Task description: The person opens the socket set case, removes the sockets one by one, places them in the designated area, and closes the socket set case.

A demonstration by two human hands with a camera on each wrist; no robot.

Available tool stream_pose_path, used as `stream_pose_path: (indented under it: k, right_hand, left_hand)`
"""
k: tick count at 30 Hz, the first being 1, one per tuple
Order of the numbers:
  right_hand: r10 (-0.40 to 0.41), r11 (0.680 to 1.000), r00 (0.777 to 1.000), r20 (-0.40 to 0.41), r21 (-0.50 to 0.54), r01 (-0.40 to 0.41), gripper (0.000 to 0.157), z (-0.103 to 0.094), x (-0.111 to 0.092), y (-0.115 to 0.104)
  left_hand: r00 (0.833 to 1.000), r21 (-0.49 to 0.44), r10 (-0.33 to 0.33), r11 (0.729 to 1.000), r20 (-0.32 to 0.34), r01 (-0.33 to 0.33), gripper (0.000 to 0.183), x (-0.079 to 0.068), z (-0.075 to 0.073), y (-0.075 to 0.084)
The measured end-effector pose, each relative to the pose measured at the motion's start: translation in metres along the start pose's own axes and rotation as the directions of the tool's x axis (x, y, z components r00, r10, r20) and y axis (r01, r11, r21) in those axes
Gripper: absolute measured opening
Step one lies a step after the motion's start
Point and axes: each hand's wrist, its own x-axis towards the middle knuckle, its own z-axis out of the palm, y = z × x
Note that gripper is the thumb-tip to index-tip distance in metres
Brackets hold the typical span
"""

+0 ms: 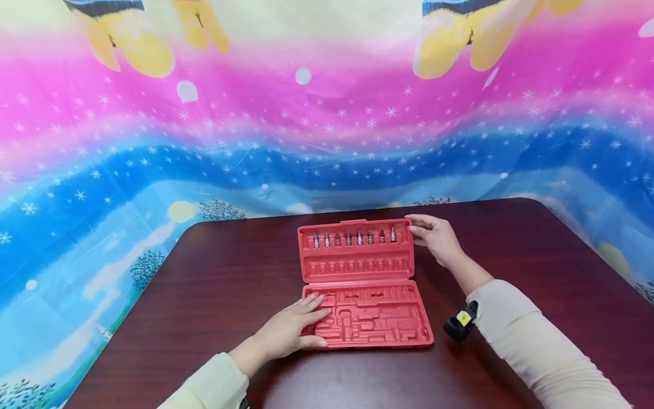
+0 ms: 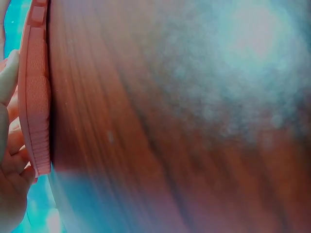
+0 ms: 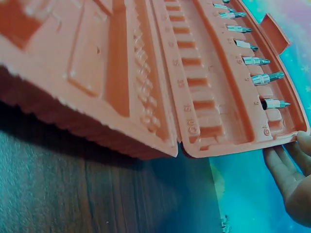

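A red plastic tool case [image 1: 368, 313] lies unfolded on the table, its lid [image 1: 357, 278] tilted up at the back. Several metal bit sockets [image 1: 359, 237] stand in a row along the lid's upper part; the lower row of slots holds nothing. Moulded recesses in the base are bare. My left hand [image 1: 286, 328] rests over the base's left side with fingers extended, thumb near the front left corner. At the lid's upper right corner, my right hand [image 1: 435, 238] pinches the edge, thumb in front and fingers behind; the right wrist view shows those fingers [image 3: 284, 170] under the rim.
The dark wooden table [image 1: 214, 272] has rounded far corners. Behind it hangs a patterned cloth [image 1: 327, 136] in pink and blue. A black wrist camera [image 1: 460, 325] sits by the right sleeve, close to the case's right side.
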Motion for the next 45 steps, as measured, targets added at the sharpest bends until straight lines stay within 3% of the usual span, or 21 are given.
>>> stream_pose_path:
  k: [10, 19, 26, 35, 42, 45]
  right_hand:
    - [0.099, 0.992, 0.995, 0.031, -0.084, -0.096, 0.041, 0.001, 0.008, 0.023]
    - [0.243, 0.954, 0.965, 0.098, -0.204, -0.219, 0.048, 0.001, 0.010, 0.047]
    - [0.256, 0.902, 0.958, 0.131, -0.389, -0.188, 0.040, -0.001, 0.005, 0.055]
    - [0.243, 0.888, 0.960, 0.139, -0.430, -0.162, 0.038, 0.001, 0.010, 0.054]
    - [0.254, 0.852, 0.955, 0.151, -0.503, -0.147, 0.037, 0.005, 0.014, 0.045]
    - [0.264, 0.856, 0.952, 0.155, -0.493, -0.157, 0.037, 0.007, 0.014, 0.043]
  left_hand:
    - [0.998, 0.069, 0.048, 0.997, -0.035, -0.046, 0.062, -0.005, 0.004, -0.002]
    - [0.996, 0.052, 0.078, 0.996, -0.049, -0.076, 0.063, -0.007, 0.008, -0.003]
    - [0.995, 0.050, 0.080, 0.996, -0.051, -0.078, 0.064, -0.009, 0.006, -0.002]
    - [0.998, 0.041, 0.052, 0.998, -0.024, -0.051, 0.063, -0.008, 0.002, -0.001]
    - [0.998, 0.033, 0.055, 0.998, -0.015, -0.054, 0.061, -0.008, 0.000, -0.001]
    - [0.998, 0.039, 0.055, 0.998, -0.014, -0.055, 0.062, -0.008, 0.000, -0.002]
